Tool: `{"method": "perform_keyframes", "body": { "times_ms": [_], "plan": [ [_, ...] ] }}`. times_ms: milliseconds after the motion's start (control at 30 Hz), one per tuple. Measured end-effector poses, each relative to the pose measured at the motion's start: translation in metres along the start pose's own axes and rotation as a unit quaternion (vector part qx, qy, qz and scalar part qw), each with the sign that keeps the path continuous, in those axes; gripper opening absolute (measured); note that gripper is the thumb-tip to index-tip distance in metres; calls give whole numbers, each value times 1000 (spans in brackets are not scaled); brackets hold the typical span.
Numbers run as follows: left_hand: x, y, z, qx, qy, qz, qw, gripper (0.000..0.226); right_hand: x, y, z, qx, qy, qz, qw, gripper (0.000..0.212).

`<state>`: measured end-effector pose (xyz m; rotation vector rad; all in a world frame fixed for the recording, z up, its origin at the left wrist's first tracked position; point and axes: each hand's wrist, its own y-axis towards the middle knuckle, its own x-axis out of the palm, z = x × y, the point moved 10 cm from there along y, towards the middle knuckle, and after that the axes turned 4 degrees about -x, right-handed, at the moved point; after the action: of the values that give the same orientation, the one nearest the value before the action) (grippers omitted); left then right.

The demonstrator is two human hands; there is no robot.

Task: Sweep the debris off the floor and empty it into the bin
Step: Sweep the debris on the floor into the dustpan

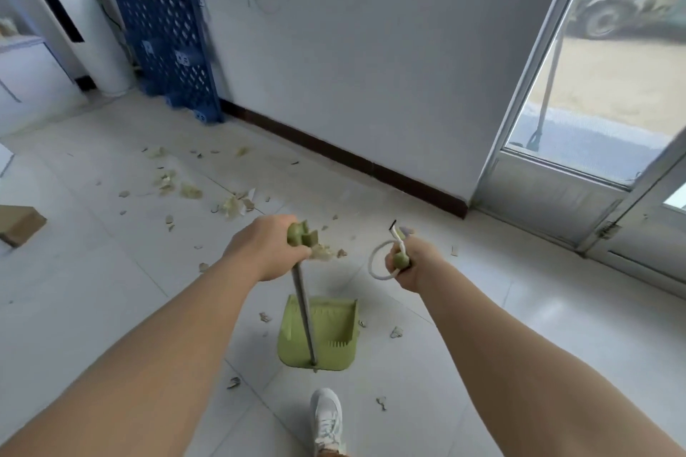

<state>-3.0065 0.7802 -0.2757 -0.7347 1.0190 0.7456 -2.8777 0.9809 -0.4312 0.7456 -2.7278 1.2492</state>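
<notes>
My left hand (268, 248) grips the green top of the dustpan handle (302, 304); the green dustpan (334, 334) stands on the tiled floor (111, 289) ahead of my white shoe (326, 415). My right hand (412, 265) grips a second green handle end (401, 260) with a white cord loop (378, 258). Debris (174, 182) lies scattered toward the blue pallet (167, 41).

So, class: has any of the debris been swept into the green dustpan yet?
No: the dustpan looks bare inside, while the debris lies scattered on the floor.
</notes>
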Motion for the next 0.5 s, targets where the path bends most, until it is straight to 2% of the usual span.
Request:
{"method": "perform_keyframes", "body": {
  "times_ms": [100,200,367,500],
  "plan": [
    [-7,70,-2,30,9,-6,999,21,24,39,-23,-42,-73,15,996,47],
    [-10,132,6,57,25,-21,998,21,40,85,-40,-56,-93,46,993,44],
    [-8,219,25,93,48,-33,994,13,52,144,-75,-43,-138,90,985,45],
    [-3,273,29,111,39,-39,992,14,34,184,-92,-15,-167,160,973,39]
  ]
}}
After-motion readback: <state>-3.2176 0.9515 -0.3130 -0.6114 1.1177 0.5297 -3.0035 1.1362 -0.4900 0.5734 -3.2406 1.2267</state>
